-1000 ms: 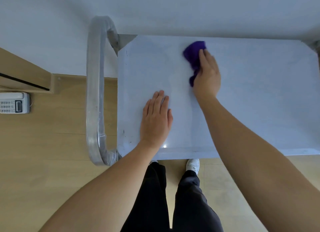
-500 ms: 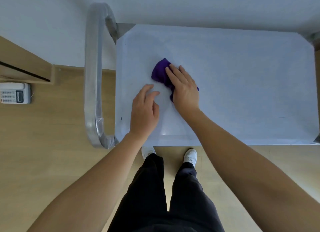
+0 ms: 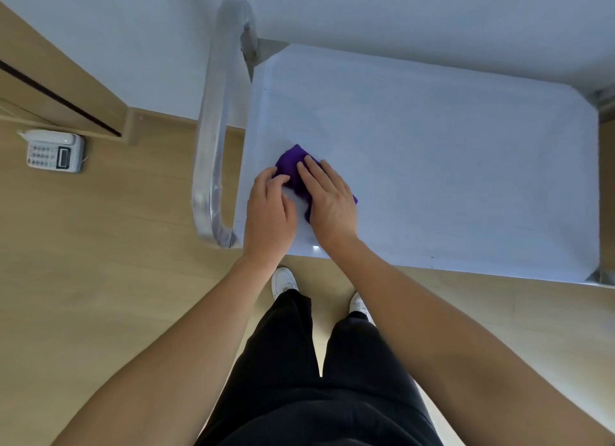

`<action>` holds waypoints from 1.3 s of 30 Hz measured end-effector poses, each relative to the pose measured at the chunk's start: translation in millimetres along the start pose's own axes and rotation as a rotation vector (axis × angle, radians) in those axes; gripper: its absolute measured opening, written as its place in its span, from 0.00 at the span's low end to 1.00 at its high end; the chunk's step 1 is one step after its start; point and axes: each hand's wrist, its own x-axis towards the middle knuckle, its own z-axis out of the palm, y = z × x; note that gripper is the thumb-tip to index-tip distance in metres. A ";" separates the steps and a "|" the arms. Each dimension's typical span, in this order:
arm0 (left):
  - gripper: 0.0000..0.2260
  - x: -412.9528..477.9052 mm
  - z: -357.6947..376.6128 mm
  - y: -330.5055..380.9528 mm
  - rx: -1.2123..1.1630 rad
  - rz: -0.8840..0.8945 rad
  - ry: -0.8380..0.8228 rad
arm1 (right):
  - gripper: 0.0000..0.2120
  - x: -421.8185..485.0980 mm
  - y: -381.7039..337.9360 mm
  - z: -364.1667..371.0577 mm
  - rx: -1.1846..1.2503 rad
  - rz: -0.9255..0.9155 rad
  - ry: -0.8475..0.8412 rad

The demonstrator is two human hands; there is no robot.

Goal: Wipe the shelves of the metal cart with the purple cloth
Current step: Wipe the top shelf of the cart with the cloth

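Note:
The purple cloth (image 3: pixel 290 163) lies bunched on the metal cart's top shelf (image 3: pixel 449 166), near its front left corner. My right hand (image 3: pixel 329 202) lies flat on top of the cloth, palm down, covering most of it. My left hand (image 3: pixel 269 212) is right beside it on the left, fingers curled, with the fingertips on the cloth's left edge. The shelf is a pale, smooth metal sheet. The lower shelves are hidden under it.
The cart's curved metal handle (image 3: pixel 213 129) runs along its left end. A white desk phone (image 3: pixel 55 152) sits on the wooden floor at the left, beside a wooden cabinet (image 3: pixel 50 76). A white wall is behind the cart. My white shoes (image 3: pixel 283 281) stand at its front edge.
My right hand has swept the cloth from the far middle of the shelf to the front left. My left hand went from lying flat to curling its fingers onto the cloth's edge.

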 end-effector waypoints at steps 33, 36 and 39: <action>0.18 -73.7 225.8 202.5 0.418 0.330 -0.292 | 0.27 -124.8 330.1 -161.6 -0.138 0.742 0.368; 0.19 -72.6 222.0 197.3 0.437 0.352 -0.305 | 0.26 -115.6 287.4 -135.7 -0.096 0.580 0.337; 0.20 -72.3 218.9 189.4 0.484 0.416 -0.317 | 0.26 -120.6 287.0 -138.0 -0.101 0.336 0.176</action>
